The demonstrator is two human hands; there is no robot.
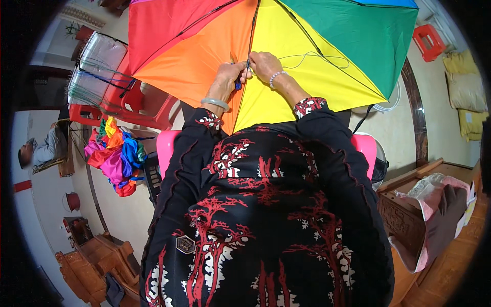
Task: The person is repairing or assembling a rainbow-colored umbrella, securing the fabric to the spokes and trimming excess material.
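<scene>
A multicoloured umbrella [296, 87] lies spread across my lap, its inner side with the dark ribs towards me. My left hand [226, 81] is closed around a small blue-handled tool [238, 83], whose kind I cannot make out; it is over the orange panel. Right beside it, my right hand [266, 66] pinches at the dark rib [252, 36] where the orange and yellow panels meet. What lies between its fingertips is hidden. A thin grey thread [309, 54] loops from near my right hand over the yellow panel.
To the left stand a red plastic chair [148, 105] with wrapped bundles [97, 66] and a heap of colourful folded fabric [118, 153]. A person [41, 146] sits farther left. A red stool [428, 43] and yellow sacks [466, 82] are at the right, with wooden furniture [404, 217] nearer.
</scene>
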